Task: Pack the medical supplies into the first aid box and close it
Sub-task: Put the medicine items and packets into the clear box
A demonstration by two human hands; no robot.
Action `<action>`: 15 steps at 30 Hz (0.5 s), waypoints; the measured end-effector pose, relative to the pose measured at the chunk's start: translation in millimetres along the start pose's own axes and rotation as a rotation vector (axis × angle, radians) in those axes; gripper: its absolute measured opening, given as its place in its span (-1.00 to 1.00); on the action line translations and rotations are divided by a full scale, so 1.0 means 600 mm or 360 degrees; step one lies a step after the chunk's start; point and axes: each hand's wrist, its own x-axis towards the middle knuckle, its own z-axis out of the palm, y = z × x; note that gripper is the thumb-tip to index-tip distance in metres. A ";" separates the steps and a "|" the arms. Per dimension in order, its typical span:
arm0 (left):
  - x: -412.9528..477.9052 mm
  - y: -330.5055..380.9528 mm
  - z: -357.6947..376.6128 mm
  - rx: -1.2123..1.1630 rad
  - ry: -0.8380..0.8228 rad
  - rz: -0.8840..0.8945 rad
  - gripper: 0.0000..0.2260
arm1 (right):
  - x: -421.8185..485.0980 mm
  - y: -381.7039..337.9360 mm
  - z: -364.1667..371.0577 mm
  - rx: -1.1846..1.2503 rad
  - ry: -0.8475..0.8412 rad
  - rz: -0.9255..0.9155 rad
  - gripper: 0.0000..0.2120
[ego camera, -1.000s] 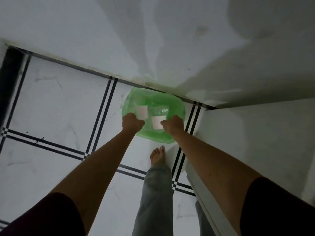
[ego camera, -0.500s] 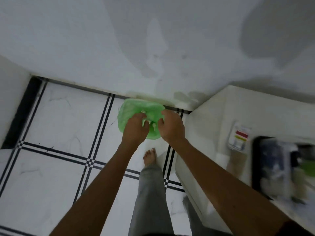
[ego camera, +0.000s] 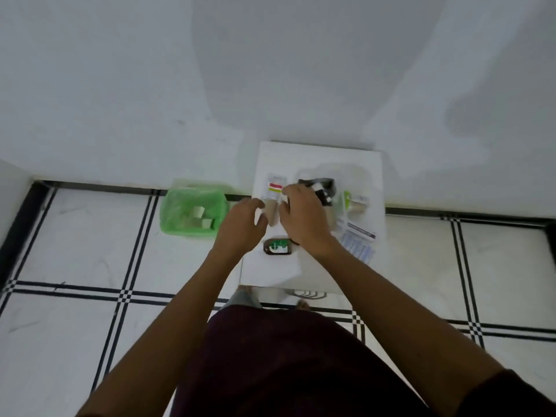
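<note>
Both arms reach forward over a white table [ego camera: 319,158] — the left hand [ego camera: 240,227] with fingers loosely spread, the right hand [ego camera: 304,218] curled beside a white carton [ego camera: 275,188]; whether either grips is unclear. Supplies surround a clear box [ego camera: 331,176]; a brown bottle [ego camera: 278,246] lies nearer.

A small white table [ego camera: 272,270] stands against a plain white wall [ego camera: 150,85] on black-lined white floor tiles [ego camera: 75,245].
</note>
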 end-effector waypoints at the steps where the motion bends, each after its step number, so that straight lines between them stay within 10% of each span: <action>1: -0.010 0.014 0.017 0.0027 -0.0076 0.0019 -0.74 | -0.019 0.019 -0.011 0.0008 -0.0011 0.0055 -0.78; 15: -0.007 -0.026 0.121 0.0371 -0.0702 0.0121 -0.71 | -0.097 0.108 -0.038 0.0062 -0.0012 0.0530 -0.65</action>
